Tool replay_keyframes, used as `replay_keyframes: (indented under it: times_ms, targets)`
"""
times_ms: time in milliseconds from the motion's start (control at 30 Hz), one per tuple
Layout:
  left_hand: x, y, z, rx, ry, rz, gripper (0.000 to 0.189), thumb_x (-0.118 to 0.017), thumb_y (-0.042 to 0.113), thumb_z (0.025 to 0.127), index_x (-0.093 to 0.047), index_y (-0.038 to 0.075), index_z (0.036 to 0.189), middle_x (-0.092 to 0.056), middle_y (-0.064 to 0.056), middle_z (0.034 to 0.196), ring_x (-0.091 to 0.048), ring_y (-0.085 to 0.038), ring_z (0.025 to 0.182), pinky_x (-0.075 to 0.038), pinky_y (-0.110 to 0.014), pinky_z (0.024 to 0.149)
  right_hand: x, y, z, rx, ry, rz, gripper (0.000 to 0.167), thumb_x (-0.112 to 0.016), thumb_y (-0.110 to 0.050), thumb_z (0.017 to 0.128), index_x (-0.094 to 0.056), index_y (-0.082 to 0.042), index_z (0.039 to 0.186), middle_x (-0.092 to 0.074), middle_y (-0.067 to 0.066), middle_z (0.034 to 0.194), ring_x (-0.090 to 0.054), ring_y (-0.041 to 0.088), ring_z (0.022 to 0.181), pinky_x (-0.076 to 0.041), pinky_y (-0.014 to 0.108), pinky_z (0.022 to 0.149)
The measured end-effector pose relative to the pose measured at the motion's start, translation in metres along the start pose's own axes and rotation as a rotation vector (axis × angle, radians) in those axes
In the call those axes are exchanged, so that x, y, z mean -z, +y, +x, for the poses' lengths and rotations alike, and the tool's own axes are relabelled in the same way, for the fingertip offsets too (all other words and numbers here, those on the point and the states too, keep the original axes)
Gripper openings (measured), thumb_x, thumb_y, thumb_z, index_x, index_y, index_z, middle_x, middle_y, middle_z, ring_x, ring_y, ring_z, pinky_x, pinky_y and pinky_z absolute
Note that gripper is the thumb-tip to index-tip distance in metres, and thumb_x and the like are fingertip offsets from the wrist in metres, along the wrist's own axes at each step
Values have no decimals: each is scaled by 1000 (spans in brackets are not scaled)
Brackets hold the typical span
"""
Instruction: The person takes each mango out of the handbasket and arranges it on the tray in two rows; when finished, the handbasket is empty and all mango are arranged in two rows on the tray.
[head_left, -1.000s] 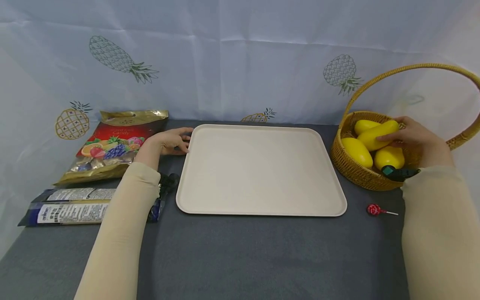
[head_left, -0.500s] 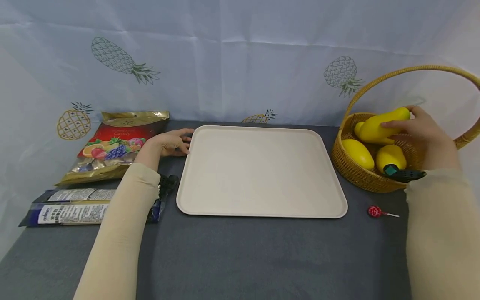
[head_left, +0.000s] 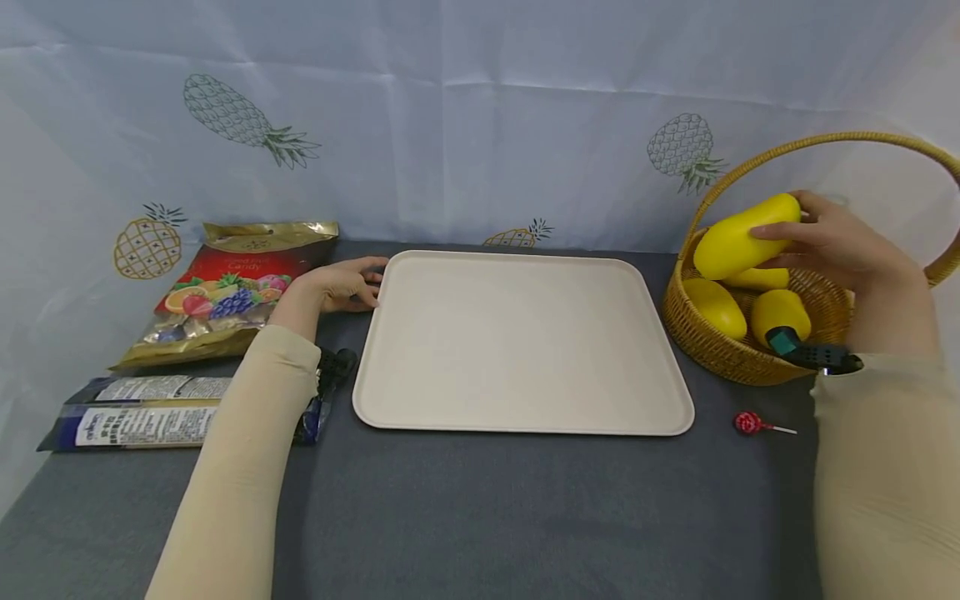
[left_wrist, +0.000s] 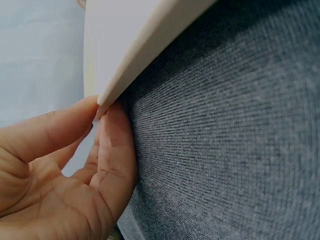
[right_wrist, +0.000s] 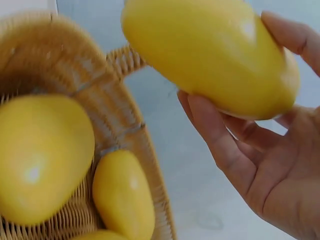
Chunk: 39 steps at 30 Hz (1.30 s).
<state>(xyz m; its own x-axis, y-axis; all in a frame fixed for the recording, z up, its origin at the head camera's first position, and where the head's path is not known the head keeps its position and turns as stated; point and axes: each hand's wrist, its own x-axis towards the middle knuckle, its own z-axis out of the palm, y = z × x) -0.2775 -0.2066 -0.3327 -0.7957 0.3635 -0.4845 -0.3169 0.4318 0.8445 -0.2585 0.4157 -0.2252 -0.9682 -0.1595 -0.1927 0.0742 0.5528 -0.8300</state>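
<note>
My left hand (head_left: 341,283) pinches the left edge of a cream rectangular tray (head_left: 525,342). In the left wrist view the thumb lies on the tray's rim (left_wrist: 132,65), with fingers beneath it. My right hand (head_left: 843,242) grips a long, smooth yellow fruit (head_left: 742,242) by its right end, tilted over the wicker basket (head_left: 701,352). Thumb and fingers close round this fruit (right_wrist: 210,55) in the right wrist view. Several more yellow fruits (head_left: 712,307) lie inside the basket; their exact kind is unclear.
A red lollipop (head_left: 747,422) lies in front of the basket. At the left are a red and gold candy bag (head_left: 232,287) and long labelled packets (head_left: 146,425), partly behind my left arm. A pineapple-print curtain (head_left: 525,142) hangs behind. The basket handle (head_left: 832,137) arches high.
My right hand has lifted the long yellow fruit up from the others in the basket and tilted it, its left end swinging left. My left hand has stayed on the tray.
</note>
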Motion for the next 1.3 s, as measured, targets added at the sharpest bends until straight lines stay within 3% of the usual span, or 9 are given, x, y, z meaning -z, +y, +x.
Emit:
replay_keyframes:
  times_ms: [100,200,300,500,633,833,1067,1300]
  targets:
    - [1,0,-1,-3,-11,3,88,-53,-9,94,-2,16,161,-17,-22,161,-36,-31,139,-49,-29,97,-11,-9,-3,66,-67,22,34,-51,-14,102,-35,-22,131,-56,-8,114,-68,6,92,-60,24,76]
    - [1,0,-1,2,-12,-6,88,-52,-10,94,-2,16,161,-17,-21,161,-34,-33,142,-47,-31,100,-25,-22,-6,104,-100,-6,34,-50,-13,102,-36,-19,132,-57,-6,115,-67,8,93,-60,24,76]
    - [1,0,-1,3,-11,-9,87,-52,-10,94,-3,16,161,-18,-21,160,-35,-32,141,-48,-29,98,-40,-35,-7,128,-107,-70,37,-51,-16,102,-36,-18,136,-56,-6,118,-65,8,95,-59,22,78]
    - [2,-1,0,4,-6,-2,88,-53,-9,93,-4,17,161,-18,-21,160,-40,-29,136,-51,-23,90,-71,-57,2,175,-144,-47,50,-54,-17,101,-33,-17,146,-53,-5,125,-65,9,94,-59,25,76]
    - [2,-1,0,6,1,-5,89,-55,-10,92,-5,18,161,-18,-21,159,-41,-27,132,-52,-20,84,-98,-68,13,160,-167,-56,48,-57,-23,100,-38,-19,144,-54,-5,126,-65,11,95,-59,26,75]
    - [2,-2,2,8,3,-20,89,-54,-11,92,-6,18,161,-19,-20,158,-43,-24,128,-53,-19,82,-140,-78,38,145,-217,-76,57,-62,-33,97,-38,-24,148,-50,-4,133,-60,14,108,-58,25,83]
    - [1,-2,3,12,12,-25,90,-54,-12,91,-6,18,161,-19,-19,157,-44,-22,124,-53,-19,81,-182,-88,64,161,-285,-41,66,-64,-31,95,-31,-21,150,-48,10,139,-59,22,112,-59,31,85]
    - [1,-2,3,18,19,-18,89,-54,-12,91,-7,18,161,-20,-19,157,-45,-20,118,-53,-19,79,-218,-95,83,111,-290,37,61,-66,-27,93,-27,-17,139,-50,16,134,-63,26,107,-60,35,84]
